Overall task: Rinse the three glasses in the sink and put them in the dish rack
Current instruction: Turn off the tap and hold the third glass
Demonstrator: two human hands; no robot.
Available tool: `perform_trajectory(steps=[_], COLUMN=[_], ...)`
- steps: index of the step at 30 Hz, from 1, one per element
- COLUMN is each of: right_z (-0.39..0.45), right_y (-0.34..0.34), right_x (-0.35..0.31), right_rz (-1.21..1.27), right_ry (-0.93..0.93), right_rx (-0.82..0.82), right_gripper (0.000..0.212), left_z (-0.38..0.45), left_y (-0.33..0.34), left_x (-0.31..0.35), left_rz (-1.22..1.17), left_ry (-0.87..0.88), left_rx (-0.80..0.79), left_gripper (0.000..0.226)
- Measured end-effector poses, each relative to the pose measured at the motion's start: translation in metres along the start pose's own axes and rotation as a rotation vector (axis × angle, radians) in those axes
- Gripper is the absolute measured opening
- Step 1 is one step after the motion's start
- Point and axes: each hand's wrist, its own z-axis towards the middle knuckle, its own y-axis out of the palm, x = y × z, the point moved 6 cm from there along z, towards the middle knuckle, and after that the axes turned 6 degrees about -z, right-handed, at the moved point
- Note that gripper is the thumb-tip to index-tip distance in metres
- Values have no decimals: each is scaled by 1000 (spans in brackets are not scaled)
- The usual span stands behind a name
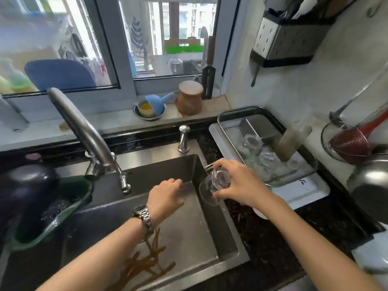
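Note:
My right hand (237, 181) grips a clear glass (214, 185), tipped on its side with its mouth toward the sink, above the sink's right rim. My left hand (165, 196), with a metal watch on the wrist, hovers over the steel sink (189, 234) with fingers loosely curled and nothing in it. Two clear glasses (252, 142) (268, 159) stand upside down in the metal dish rack (228, 116) to the right of the sink. No water runs from the faucet (84, 127).
Brown stringy scraps (147, 263) lie in the sink's near corner. A dark pan sits in a green basin (63, 206) at left. A cloudy bottle (291, 139) stands in the rack. A red strainer (348, 143) and a steel pot (371, 185) are at right. A soap pump (184, 139) stands behind the sink.

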Motion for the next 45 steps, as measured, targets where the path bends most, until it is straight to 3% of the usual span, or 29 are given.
perform_trajectory(steps=[10,20,29,45], right_z=[63,157,221,250], right_y=[-75,-130,-96,-40], right_x=[66,124,159,182], right_rz=[19,-9,-60,-161], right_ry=[-86,-43,11,66], right_rx=[89,180,106,-40], right_gripper=[61,64,64,66], left_z=[83,158,203,234], left_y=[-20,-36,-26,-1], left_x=[62,87,86,78], left_rz=[6,58,91,52], left_ry=[-25,-37,-25,-7], left_rx=[84,75,53,41], left_gripper=[23,29,30,32])
